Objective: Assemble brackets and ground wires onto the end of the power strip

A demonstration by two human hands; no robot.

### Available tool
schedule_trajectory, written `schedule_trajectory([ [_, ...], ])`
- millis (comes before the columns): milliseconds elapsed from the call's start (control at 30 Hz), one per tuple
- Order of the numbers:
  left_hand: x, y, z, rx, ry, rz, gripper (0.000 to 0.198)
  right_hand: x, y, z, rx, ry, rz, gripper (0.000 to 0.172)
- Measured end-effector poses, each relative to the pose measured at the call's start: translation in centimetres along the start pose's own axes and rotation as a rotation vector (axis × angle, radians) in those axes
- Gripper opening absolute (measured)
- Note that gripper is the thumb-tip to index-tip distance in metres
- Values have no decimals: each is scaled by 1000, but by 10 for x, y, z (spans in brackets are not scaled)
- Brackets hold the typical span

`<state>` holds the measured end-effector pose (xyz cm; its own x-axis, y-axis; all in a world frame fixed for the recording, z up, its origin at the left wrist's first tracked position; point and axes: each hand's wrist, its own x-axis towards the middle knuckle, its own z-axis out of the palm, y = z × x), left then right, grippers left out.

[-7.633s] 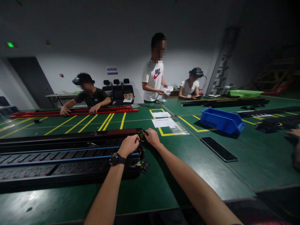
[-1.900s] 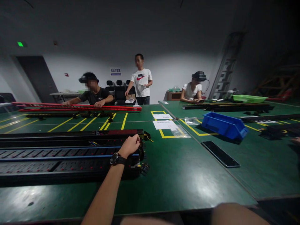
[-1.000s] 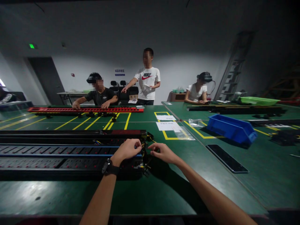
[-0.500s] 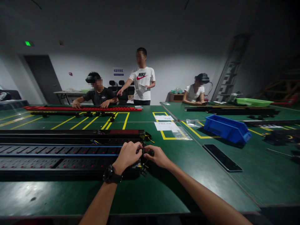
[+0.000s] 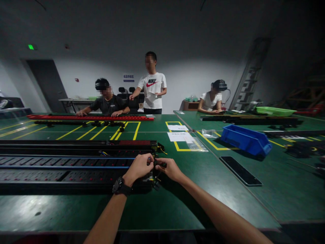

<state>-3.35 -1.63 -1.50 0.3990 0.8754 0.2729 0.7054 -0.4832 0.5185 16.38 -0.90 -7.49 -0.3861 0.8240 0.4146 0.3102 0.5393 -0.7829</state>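
Long black power strips (image 5: 83, 176) with rows of sockets and red marks lie side by side on the green table, a blue-edged one (image 5: 63, 163) among them. My left hand (image 5: 139, 166), with a black watch at the wrist, rests over the right end of the blue-edged strip, its fingers curled there. Just beyond that end, my right hand (image 5: 170, 168) pinches a small dark part, too small and shadowed to name. The fingertips of both hands nearly meet. Yellow wires (image 5: 162, 149) stick out of the strip behind, and dark loose ends (image 5: 156, 184) hang below my hands.
To the right are a blue bin (image 5: 245, 140) and a black phone (image 5: 241, 170). Paper sheets (image 5: 179, 136) and a clear bag (image 5: 196, 145) lie ahead. Across the table, a long red rail (image 5: 88, 117) lies before a seated person (image 5: 108, 104); another person (image 5: 152, 89) stands nearby.
My hands stay at the strip's end with only slight finger movement. The standing person has drawn the pointing arm back a little, and the seated person on the left has shifted both hands.
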Motion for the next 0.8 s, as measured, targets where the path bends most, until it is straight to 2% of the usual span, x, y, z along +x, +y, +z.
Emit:
schedule_trajectory([
  [267, 0, -1, 2, 13, 5, 6, 13, 1, 1, 0, 25, -2, -21, 35],
  [800, 0, 1, 0, -2, 3, -1, 13, 5, 5, 3, -28, 8, -22, 31],
])
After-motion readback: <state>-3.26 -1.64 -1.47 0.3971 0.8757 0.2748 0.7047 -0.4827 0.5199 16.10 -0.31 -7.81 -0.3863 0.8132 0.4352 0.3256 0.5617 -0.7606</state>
